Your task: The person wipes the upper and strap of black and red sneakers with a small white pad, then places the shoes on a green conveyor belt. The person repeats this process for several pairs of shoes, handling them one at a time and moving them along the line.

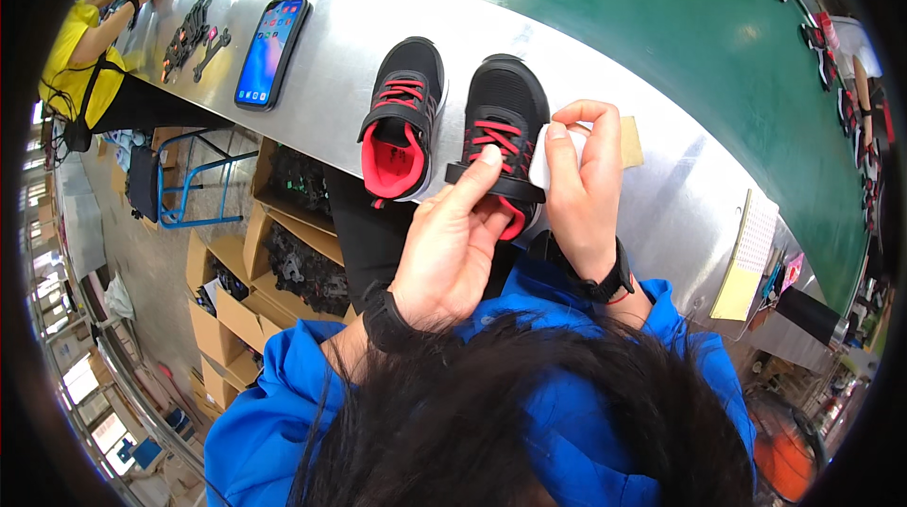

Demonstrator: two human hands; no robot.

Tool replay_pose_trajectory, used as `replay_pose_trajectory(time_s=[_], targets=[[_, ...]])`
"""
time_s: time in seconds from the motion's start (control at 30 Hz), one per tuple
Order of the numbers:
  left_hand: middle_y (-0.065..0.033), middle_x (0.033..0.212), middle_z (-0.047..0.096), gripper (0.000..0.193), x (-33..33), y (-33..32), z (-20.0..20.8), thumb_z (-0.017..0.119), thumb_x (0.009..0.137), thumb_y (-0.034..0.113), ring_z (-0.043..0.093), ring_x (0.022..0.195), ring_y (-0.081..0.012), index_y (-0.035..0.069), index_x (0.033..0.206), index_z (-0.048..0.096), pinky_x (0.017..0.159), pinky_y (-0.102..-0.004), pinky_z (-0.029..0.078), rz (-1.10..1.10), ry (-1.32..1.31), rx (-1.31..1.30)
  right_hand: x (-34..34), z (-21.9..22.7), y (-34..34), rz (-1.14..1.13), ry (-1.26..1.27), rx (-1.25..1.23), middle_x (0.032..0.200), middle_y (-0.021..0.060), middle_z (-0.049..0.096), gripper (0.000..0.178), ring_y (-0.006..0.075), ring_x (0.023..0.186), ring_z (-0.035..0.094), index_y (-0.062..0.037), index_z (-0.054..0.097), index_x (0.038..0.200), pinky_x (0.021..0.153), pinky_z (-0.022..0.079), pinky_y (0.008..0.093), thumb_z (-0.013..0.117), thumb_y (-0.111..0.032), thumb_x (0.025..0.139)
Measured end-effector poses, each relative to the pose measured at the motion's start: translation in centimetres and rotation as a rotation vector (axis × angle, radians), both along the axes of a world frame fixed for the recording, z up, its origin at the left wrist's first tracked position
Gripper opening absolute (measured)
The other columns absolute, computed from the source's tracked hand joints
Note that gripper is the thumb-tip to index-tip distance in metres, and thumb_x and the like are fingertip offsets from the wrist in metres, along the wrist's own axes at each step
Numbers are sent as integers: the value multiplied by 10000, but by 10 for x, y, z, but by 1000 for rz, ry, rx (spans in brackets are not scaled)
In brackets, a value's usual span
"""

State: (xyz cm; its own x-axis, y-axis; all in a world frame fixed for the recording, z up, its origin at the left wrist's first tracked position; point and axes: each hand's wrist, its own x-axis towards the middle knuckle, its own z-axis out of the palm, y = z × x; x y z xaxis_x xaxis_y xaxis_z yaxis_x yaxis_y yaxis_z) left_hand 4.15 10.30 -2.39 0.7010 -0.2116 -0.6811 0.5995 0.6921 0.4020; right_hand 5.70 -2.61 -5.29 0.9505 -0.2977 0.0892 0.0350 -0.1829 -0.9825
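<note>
Two small black shoes with red laces and red linings lie on the metal bench, toes pointing away from me. My left hand (449,247) is closed on the right-hand shoe (505,91), its thumb over the strap (515,188) by the laces and its fingers at the opening. At that shoe's right side, my right hand (588,186) pinches a thin white piece (541,162) against the upper; its material is unclear. The other shoe (413,72) stands untouched to the left. A flat yellowish piece (630,143) lies just beyond my right hand.
A phone (271,53) and several small dark parts (189,34) lie left on the metal bench (331,11). Beyond runs a green belt (605,6). A paper sheet (746,261) lies at right. Cardboard boxes (227,318) stand below left. Other people work at both far sides.
</note>
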Motion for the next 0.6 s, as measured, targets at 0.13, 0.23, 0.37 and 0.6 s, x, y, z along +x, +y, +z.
replay_pose_trajectory(time_s=[0.13, 0.23, 0.37, 0.6], targets=[[-41, 981, 672, 160, -4, -13, 1, 679, 924, 170, 604, 915, -101, 29, 999, 663, 834, -276, 469, 11, -1, -5, -4, 16, 1, 22, -14, -122, 822, 190, 622, 133, 323, 702, 650, -1, 481, 1043, 623, 489, 396, 520, -39, 921], [-25, 970, 671, 150, -8, -22, -1, 681, 921, 158, 588, 919, -89, 32, 1001, 668, 830, -271, 448, 22, 0, 8, -6, 8, 0, -4, -6, -26, 793, 189, 615, 126, 345, 701, 643, 0, 475, 1041, 618, 484, 407, 501, -33, 922], [-28, 1060, 669, 206, -16, -25, -12, 634, 949, 195, 589, 992, -124, 47, 1090, 659, 873, -294, 448, -49, -94, 30, 3, 5, -7, -60, -203, -275, 761, 176, 603, 120, 340, 644, 620, 2, 471, 1027, 591, 466, 423, 503, -27, 914], [-8, 967, 668, 100, -8, -29, -7, 664, 930, 122, 596, 905, -78, 48, 995, 672, 829, -258, 456, 53, -80, -50, -16, 8, -2, 44, -60, -177, 779, 179, 615, 138, 377, 667, 617, -9, 479, 1019, 642, 490, 433, 536, -69, 908]])
